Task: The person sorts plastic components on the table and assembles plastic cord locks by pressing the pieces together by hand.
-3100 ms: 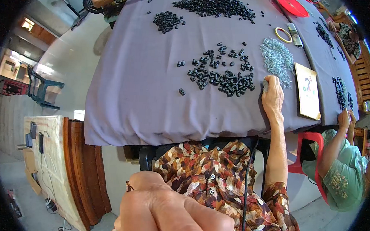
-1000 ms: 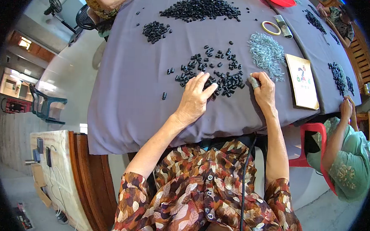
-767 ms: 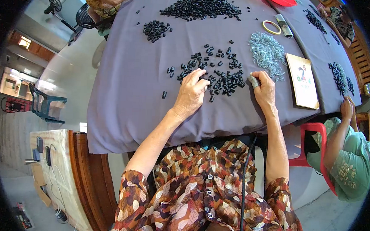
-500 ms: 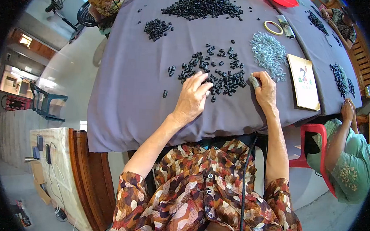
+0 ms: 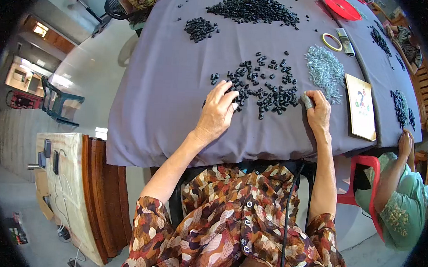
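Shifting leftward mid-frame, our left hand [image 5: 217,110] is working the left side of the black pieces [image 5: 278,99]; we cannot tell its grip, nor our right hand's [image 5: 319,112].

Tablecloth [image 5: 153,107] well lit; floor [image 5: 97,80] glare; edges fisheye-bowed, corners black.

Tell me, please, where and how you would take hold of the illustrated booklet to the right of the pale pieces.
I'd pinch the booklet by its near short edge, right hand coming from the person's side: it lies flat, that edge faces the person, and pale pieces crowd its far-left corner.
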`<state>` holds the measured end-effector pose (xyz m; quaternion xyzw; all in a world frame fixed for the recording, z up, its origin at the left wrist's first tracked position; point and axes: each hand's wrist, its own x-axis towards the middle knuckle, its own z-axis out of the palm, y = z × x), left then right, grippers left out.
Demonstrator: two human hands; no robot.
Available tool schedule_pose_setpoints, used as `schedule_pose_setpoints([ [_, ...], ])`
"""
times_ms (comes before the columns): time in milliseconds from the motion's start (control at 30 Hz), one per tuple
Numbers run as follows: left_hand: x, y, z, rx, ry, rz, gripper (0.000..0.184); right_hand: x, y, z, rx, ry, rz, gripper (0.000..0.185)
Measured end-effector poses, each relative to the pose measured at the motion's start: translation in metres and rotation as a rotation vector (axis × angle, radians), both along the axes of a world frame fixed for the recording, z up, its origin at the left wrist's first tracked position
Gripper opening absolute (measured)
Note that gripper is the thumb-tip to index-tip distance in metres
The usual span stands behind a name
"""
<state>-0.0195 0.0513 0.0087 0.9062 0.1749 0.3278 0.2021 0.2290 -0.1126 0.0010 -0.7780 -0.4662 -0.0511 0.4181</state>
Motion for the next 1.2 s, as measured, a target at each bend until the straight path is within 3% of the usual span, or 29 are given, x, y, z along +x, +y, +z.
schedule_pose_setpoints([
  [167,0.013,0.006,-0.003,0.027,0.113,0.033,0.052,0.0,-0.001,0.002,-0.017,-0.045,0.002,0.014],
  [200,0.015,0.005,-0.004,0.05,0.182,0.024,0.063,0.0,-0.001,0.003,-0.016,-0.048,0.003,0.014],
  [433,0.016,0.017,0.006,0.091,0.126,-0.076,0.058,-0.001,0.001,0.002,-0.038,0.003,-0.014,0.013],
  [700,-0.034,0.045,-0.01,0.23,0.288,0.16,0.041,-0.001,0.001,0.003,-0.027,-0.02,0.011,0.012],
  [867,-0.051,0.064,-0.012,0.133,0.208,0.198,0.035,0.0,0.0,0.002,-0.015,-0.015,0.003,0.011],
  [1000,-0.034,0.049,0.005,0.208,0.131,0.133,0.038,-0.001,0.0,0.002,-0.037,-0.013,-0.005,0.012],
  [1100,-0.008,0.031,0.008,0.119,0.139,0.008,0.046,0.0,0.001,0.002,-0.046,-0.026,-0.01,0.012],
  [1200,0.016,0.015,0.006,0.096,0.239,-0.017,0.066,0.0,0.001,-0.001,-0.046,-0.033,-0.01,0.013],
])
